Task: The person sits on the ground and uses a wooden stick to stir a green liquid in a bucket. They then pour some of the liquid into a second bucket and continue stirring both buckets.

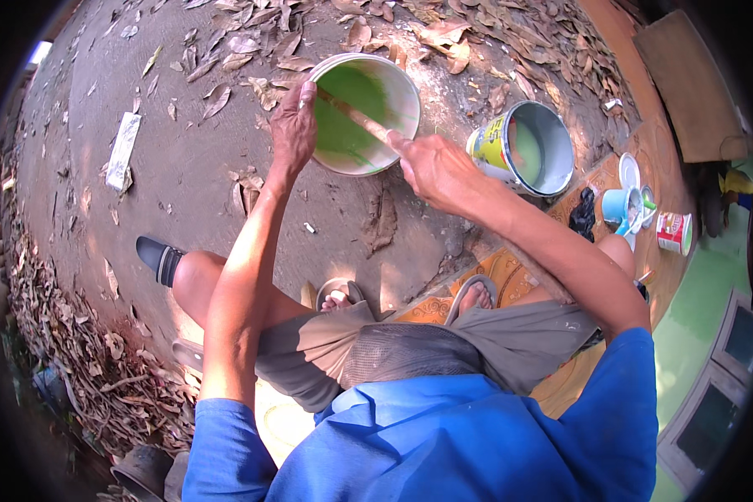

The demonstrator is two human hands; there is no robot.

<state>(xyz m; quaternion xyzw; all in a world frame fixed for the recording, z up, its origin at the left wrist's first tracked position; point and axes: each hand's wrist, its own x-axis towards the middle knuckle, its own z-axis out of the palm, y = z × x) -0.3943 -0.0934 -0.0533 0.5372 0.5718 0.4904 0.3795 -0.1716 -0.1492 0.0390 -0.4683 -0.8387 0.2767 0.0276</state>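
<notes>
Ahead of me a white bucket (409, 96) is tipped so that its mouth faces me, with green paint (339, 125) inside. My left hand (294, 134) grips the bucket's rim on its left side, thumb over the edge. In my right hand (439, 171) is a wooden stick (356, 115), the fingers wrapped round it. Its far end reaches into the bucket, and the tail seems to run back beneath my right forearm. Just right of that hand, a second bucket (487, 149), yellow and white outside, leans over with pale green liquid (527, 151) in it.
To the right, a light blue cup (619, 203), a white lid (629, 171), a red-labelled can (672, 233) and a black plastic bag (583, 213) stand by orange patterned tiles (431, 311). Dry leaves (443, 38) litter the ground. A white wrapper (123, 151) lies left.
</notes>
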